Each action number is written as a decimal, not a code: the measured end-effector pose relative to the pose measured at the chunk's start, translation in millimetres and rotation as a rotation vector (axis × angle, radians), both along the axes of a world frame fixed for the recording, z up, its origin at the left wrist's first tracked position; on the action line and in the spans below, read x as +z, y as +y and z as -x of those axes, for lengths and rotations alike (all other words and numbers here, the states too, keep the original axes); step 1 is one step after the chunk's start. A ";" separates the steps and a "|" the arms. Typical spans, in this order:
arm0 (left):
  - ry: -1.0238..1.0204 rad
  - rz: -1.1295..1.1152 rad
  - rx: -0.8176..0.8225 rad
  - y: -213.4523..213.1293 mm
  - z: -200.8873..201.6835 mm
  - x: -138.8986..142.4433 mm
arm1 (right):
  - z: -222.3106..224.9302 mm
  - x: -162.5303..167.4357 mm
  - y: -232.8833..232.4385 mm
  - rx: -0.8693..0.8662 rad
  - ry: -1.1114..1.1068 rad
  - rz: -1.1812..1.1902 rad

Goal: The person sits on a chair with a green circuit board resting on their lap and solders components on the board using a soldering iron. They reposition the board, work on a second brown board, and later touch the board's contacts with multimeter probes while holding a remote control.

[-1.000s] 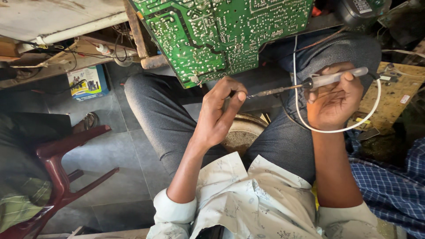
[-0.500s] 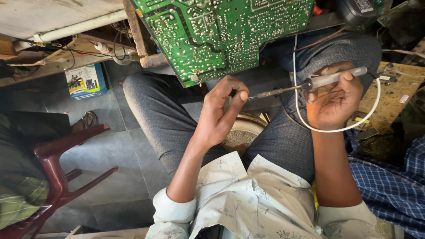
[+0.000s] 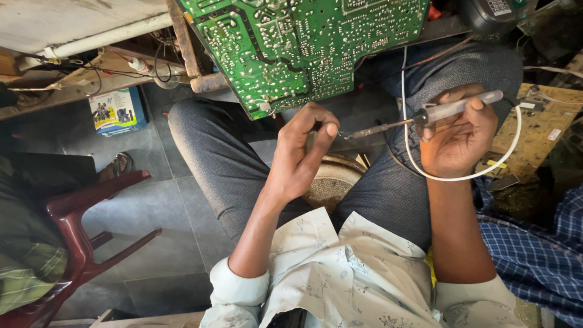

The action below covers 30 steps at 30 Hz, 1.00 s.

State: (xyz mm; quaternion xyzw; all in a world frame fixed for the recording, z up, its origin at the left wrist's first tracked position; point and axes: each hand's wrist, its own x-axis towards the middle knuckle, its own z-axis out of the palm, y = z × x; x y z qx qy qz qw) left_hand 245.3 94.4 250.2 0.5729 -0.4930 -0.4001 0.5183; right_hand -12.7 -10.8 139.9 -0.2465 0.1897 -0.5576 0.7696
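Two hands meet below the board's (image 3: 303, 45) lower edge — the right hand (image 3: 458, 136) grips the iron (image 3: 425, 115), the left hand (image 3: 300, 155) pinches something thin at its tip, probably solder. Likely tinning; next comes a steady touch to the board.

Red chair (image 3: 79, 225) on grey floor tiles (blue box (image 3: 117, 111) behind).

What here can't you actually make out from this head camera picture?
- Whatever the left hand pinches at the soldering iron tip: too small, hidden by its fingers.
- The green circuit board: cut off by the top edge.
- The round object between the knees: mostly covered by the left hand.
- The iron's white cord: its far end runs behind the board.
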 end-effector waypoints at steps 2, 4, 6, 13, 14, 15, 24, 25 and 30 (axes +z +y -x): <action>0.007 -0.020 0.011 0.6 -1.4 0.9 | -0.9 0.2 0.5 0.004 0.003 0.018; 0.003 0.000 0.009 0.7 -2.0 1.0 | -1.1 -0.1 0.8 -0.007 0.005 0.016; -0.001 0.012 0.010 0.4 -1.2 -0.6 | 0.5 -1.9 0.4 -0.022 0.002 -0.003; -0.006 0.016 0.013 -4.4 14.3 -13.6 | 11.2 -13.4 -3.3 -0.022 0.001 -0.010; -0.007 0.017 0.013 -4.2 14.9 -14.4 | 11.8 -14.2 -3.2 -0.016 0.001 -0.003; -0.007 0.015 0.014 -4.0 15.2 -14.9 | 12.0 -14.8 -3.0 -0.013 0.003 0.001; -0.018 0.017 0.013 -5.4 12.4 -10.7 | 7.6 -8.3 -3.1 -0.017 0.020 -0.003; -0.010 0.012 0.011 -5.2 11.3 -10.9 | 8.4 -10.0 -3.8 -0.018 0.023 -0.003; -0.005 0.014 0.015 -8.5 13.8 -12.6 | 7.7 -8.7 -6.5 -0.043 0.025 -0.021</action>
